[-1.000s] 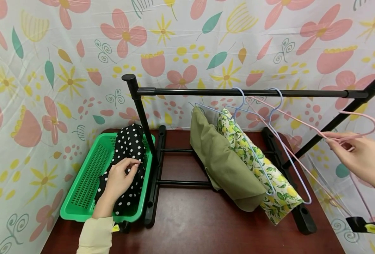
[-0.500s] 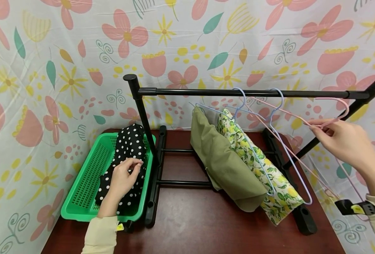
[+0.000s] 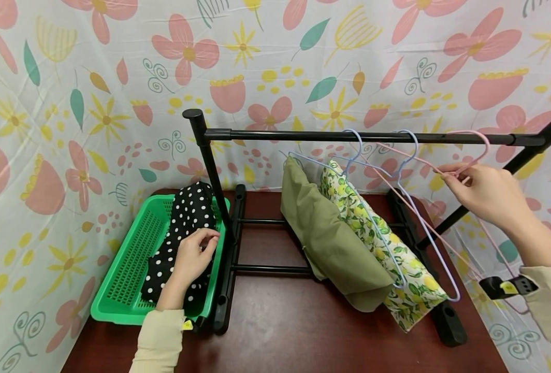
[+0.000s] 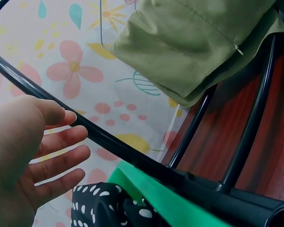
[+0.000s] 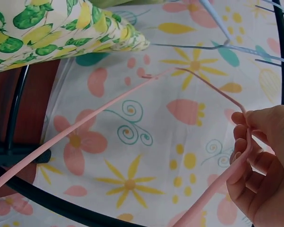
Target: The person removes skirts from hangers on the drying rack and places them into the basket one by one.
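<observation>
My right hand [image 3: 490,194] pinches a pink clothes hanger [image 5: 75,124] near the base of its hook. In the head view that hook arches at the height of the black rail, towards its right end; whether it bears on the rail I cannot tell. My left hand [image 3: 193,259] hovers above a green plastic basket [image 3: 131,243], its fingers loosely bent with nothing between them, as the left wrist view shows. Black cloth with white dots [image 3: 189,207] lies in the basket, partly hidden by that hand.
On the rack's black rail [image 3: 280,135] hang blue hangers [image 3: 414,145] bearing an olive-green cloth piece [image 3: 322,243] with a small zip pull and a lemon-print one [image 3: 415,280]. The rack's black feet [image 3: 224,295] stand on a dark red-brown table [image 3: 294,331]. Floral fabric [image 3: 266,52] covers the walls.
My right hand has moved left and up with the pink hanger, bringing its hook to the rail. My left hand has drifted slightly right over the basket.
</observation>
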### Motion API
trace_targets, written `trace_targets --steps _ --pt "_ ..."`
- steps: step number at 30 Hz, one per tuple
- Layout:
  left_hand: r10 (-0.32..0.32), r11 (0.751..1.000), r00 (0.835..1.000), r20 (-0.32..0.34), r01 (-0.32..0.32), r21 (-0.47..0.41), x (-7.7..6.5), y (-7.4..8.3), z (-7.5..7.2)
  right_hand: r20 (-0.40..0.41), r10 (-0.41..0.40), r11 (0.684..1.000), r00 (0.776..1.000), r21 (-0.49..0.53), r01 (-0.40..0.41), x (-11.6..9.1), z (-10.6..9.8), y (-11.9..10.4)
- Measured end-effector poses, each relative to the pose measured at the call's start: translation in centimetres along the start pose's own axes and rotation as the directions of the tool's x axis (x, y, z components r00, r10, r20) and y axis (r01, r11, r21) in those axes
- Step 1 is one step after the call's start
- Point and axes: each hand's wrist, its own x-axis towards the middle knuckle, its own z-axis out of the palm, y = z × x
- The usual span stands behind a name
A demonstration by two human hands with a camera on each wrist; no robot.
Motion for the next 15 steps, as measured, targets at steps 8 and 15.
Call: trace_targets --steps 8,15 --pt "0.015 1.0 0.998 0.067 -0.014 -0.015 0.7 0.1 1.0 0.057 0.057 0.998 0.997 0.022 -0.058 0.9 0.3 -0.1" --pt "0.006 1.0 0.995 0.095 -0.003 -0.03 1.0 0.5 1.7 0.064 0.07 0.996 0.995 0.044 -0.073 1.2 0.9 -0.5"
